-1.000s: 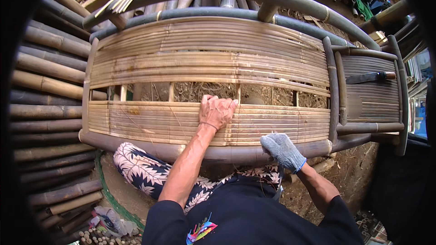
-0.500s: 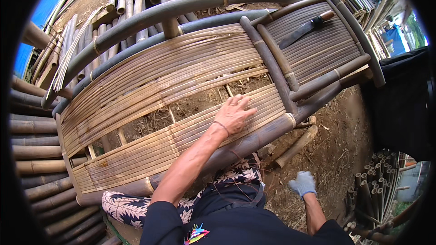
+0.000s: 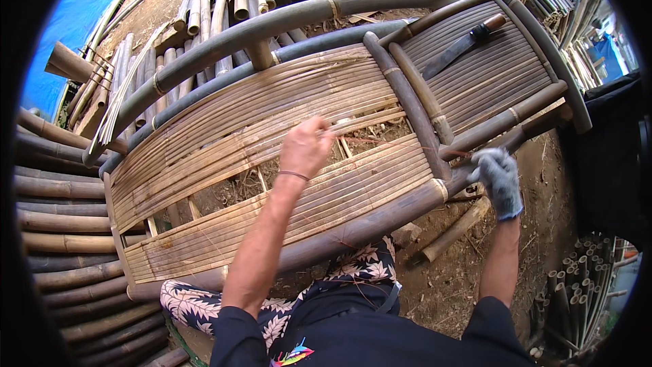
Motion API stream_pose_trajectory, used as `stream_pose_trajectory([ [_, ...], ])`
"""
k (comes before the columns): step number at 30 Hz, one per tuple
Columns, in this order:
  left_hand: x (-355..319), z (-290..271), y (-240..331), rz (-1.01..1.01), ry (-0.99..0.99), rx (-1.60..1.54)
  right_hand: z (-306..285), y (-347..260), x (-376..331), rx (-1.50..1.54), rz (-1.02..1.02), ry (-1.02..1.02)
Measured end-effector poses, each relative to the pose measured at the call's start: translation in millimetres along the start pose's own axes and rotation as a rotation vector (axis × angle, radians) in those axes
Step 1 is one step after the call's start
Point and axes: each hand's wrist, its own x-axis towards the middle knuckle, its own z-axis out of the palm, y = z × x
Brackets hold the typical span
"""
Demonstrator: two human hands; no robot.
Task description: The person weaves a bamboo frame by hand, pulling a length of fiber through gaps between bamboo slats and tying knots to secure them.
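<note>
My left hand (image 3: 305, 148), bare with a thin band at the wrist, is closed in a pinch above the gap in a bamboo slat seat (image 3: 244, 122). A thin reddish cord (image 3: 380, 141) runs from its fingers toward my right hand (image 3: 499, 180). That hand wears a grey knitted glove and is curled closed on the cord's other stretch, by the dark front rail (image 3: 367, 221). The gap between the slats shows bare soil and thin crosswise bamboo pieces. More reddish strands lie over the front slats, near my lap.
A machete (image 3: 455, 51) with a wooden handle lies on the slatted end panel (image 3: 502, 75). A curved bamboo rail (image 3: 258, 20) arches over the far side. Bamboo poles (image 3: 61, 221) lie stacked at left. Cut bamboo (image 3: 458, 231) lies on the soil; more stands bundled (image 3: 577, 285) at lower right.
My left hand has lifted off the front slats, moved left and farther away, and closed. My gloved right hand has come up to the front rail. The view has shifted slightly.
</note>
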Motion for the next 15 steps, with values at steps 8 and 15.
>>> stream_pose_trajectory([
  [8, 14, 80, -44, -0.270, -0.204, -0.007, 166, 44, 111, -1.492, -0.624, -0.102],
  [15, 44, 112, -59, -0.268, -0.450, -0.094, 237, 137, 172, -0.908, -0.404, -0.923],
])
